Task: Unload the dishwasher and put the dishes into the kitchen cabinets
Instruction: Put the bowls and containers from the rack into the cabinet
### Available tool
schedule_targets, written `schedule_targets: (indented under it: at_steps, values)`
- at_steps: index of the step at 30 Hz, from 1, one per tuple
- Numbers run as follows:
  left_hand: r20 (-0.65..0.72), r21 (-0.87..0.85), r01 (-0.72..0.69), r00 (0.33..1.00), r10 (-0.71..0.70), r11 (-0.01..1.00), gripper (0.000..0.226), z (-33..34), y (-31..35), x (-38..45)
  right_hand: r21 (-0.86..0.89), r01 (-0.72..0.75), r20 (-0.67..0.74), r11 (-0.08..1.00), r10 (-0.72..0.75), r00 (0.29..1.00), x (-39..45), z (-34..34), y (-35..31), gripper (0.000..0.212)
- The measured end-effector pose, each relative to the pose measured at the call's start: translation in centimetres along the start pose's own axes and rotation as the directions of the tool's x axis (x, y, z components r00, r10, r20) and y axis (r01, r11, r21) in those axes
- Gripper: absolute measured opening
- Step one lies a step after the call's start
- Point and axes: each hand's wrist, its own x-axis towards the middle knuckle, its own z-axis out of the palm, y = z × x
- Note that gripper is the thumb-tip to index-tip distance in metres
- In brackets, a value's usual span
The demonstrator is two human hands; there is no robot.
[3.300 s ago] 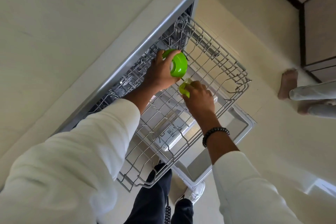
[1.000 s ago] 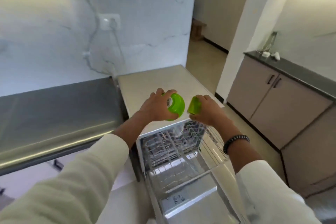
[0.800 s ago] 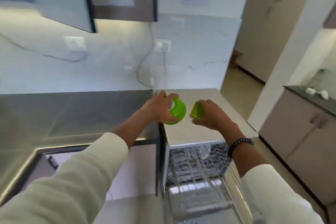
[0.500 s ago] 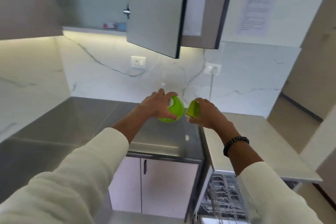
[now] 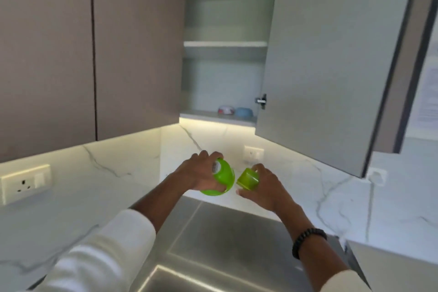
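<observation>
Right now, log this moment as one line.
left hand: holds green bowl | right hand: holds green cup | cabinet door: open

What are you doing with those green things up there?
A person is putting clean dishes away. The left hand grips a green bowl, and the right hand holds a small green cup. Both are raised over the steel counter, below an upper cabinet whose door stands open. On the cabinet's bottom shelf sit a reddish bowl and a blue bowl. The green dishes are not on the shelf yet.
</observation>
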Motion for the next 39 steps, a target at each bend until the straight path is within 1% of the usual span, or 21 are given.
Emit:
schedule_targets:
  at_steps: [4, 8, 12, 16, 20, 23, 26, 28, 31, 34, 36, 39]
  values:
    - [-0.050, 0.030, 0.026, 0.998, -0.024, 0.999, 0.092, -3.1, -3.3, 3.9, 0.028, 0.054, -0.031, 0.998, -0.053, 0.998, 5.5, 0.0, -2.7, 0.073]
    - [-0.130, 0.028, 0.046, 0.991, -0.042, 0.999, 0.092, -5.9, -5.3, 9.6, 0.050, 0.104, -0.087, 0.993, -0.099, 0.991, 11.8, -0.9, -4.1, 0.071]
    - [-0.179, 0.023, 0.055, 0.983, -0.050, 0.998, 0.091, -7.8, -6.0, 15.9, 0.055, 0.150, -0.120, 0.987, -0.142, 0.982, 18.0, -1.9, -3.9, 0.072]
    - [-0.192, 0.024, 0.094, 0.977, -0.088, 0.995, 0.090, -8.4, -6.8, 21.5, 0.068, 0.176, -0.155, 0.982, -0.164, 0.974, 23.4, -2.5, -3.1, 0.063]
    - [-0.194, 0.028, 0.134, 0.973, -0.127, 0.991, 0.090, -8.3, -8.2, 26.8, 0.006, 0.127, -0.163, 0.992, -0.125, 0.979, 28.4, -1.8, -1.9, 0.076]
    - [-0.185, 0.024, 0.149, 0.972, -0.143, 0.988, 0.089, -7.7, -9.4, 30.9, -0.019, 0.094, -0.198, 0.995, -0.096, 0.976, 31.4, -0.9, -1.2, 0.073]
    - [-0.145, 0.011, 0.144, 0.979, -0.141, 0.989, 0.091, -6.8, -10.4, 34.9, -0.082, 0.021, -0.261, 0.996, -0.042, 0.964, 34.0, -0.2, -1.0, 0.067]
    - [-0.119, 0.000, 0.135, 0.984, -0.134, 0.991, 0.093, -6.1, -11.1, 37.9, -0.094, -0.014, -0.306, 0.995, -0.016, 0.952, 36.1, 0.4, -1.1, 0.065]
    - [-0.079, -0.020, 0.084, 0.993, -0.085, 0.996, 0.093, -4.7, -11.8, 41.9, -0.096, -0.058, -0.355, 0.994, 0.020, 0.935, 38.8, 0.8, -1.3, 0.069]
    - [-0.051, -0.046, 0.020, 0.998, -0.023, 0.999, 0.093, -2.8, -11.8, 45.4, -0.068, -0.118, -0.359, 0.991, 0.086, 0.929, 41.3, 0.6, -1.0, 0.074]
    - [-0.040, -0.065, -0.034, 0.999, 0.032, 0.997, 0.090, -1.5, -11.6, 47.4, -0.059, -0.150, -0.357, 0.987, 0.119, 0.926, 42.7, 0.7, -0.7, 0.075]
    - [-0.016, -0.185, -0.097, 0.995, 0.095, 0.978, 0.086, 0.3, -10.9, 49.2, -0.067, -0.193, -0.342, 0.979, 0.159, 0.926, 44.1, 1.0, -0.2, 0.077]
